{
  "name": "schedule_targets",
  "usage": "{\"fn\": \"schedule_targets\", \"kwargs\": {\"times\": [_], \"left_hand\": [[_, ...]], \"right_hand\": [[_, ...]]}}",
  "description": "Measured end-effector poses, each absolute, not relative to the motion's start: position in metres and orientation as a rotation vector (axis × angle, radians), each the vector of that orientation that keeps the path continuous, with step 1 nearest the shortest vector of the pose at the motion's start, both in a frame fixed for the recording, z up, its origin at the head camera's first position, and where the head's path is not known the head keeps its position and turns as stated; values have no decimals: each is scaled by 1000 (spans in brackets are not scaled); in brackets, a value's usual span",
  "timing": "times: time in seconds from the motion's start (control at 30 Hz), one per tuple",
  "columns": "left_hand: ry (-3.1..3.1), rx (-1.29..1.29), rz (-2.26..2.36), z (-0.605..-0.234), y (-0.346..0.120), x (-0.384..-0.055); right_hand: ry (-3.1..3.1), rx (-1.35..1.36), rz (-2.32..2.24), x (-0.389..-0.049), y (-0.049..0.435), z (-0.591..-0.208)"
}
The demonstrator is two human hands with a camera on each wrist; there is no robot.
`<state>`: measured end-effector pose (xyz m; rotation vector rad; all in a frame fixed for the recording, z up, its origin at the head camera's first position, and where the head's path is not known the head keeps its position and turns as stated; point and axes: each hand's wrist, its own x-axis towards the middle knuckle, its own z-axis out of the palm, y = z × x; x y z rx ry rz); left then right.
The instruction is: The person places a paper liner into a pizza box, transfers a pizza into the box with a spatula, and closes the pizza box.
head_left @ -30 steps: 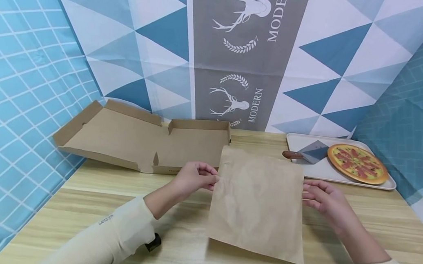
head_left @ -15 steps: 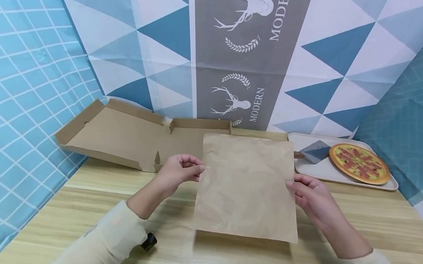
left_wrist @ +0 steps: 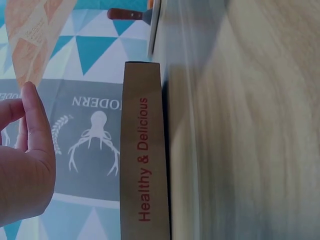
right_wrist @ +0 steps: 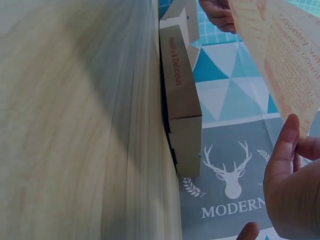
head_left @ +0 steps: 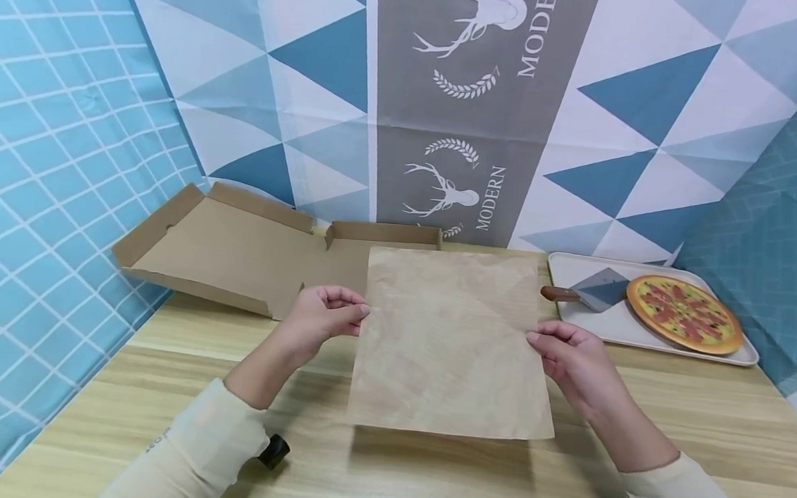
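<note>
A square sheet of brown paper is held up above the table, and its shadow falls on the wood below. My left hand pinches its left edge between thumb and fingers. At the opposite edge my right hand pinches it the same way. Print shows on the paper's underside in the right wrist view. Behind the sheet lies an open cardboard pizza box, its lid folded out to the left. The sheet hides much of the box's right half.
At the back right, a pale tray carries a pizza and a pizza server with a wooden handle. The box's front wall reads "Healthy & Delicious". Patterned cloth hangs along the back of the wooden table.
Both hands have carried the paper leftward and a little toward the back, over the right half of the box. The sheet has levelled out from its earlier tilt.
</note>
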<state>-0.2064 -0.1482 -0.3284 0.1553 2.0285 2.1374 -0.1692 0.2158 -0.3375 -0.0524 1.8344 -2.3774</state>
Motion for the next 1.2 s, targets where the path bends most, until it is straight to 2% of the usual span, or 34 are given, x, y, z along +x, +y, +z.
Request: {"fn": "schedule_targets", "kwargs": {"times": [0.43,0.87,1.2], "left_hand": [[1887,174,2206,-326,-152,-208],[1907,90,2116,-336,-144,-212],[2043,-1,2128,-333,-150,-216]], "right_hand": [[1778,-65,-2437,-178,210,-329],[1520,-27,-2590,-194,207,-333],[1560,54,-2527,-204,200,-340]]}}
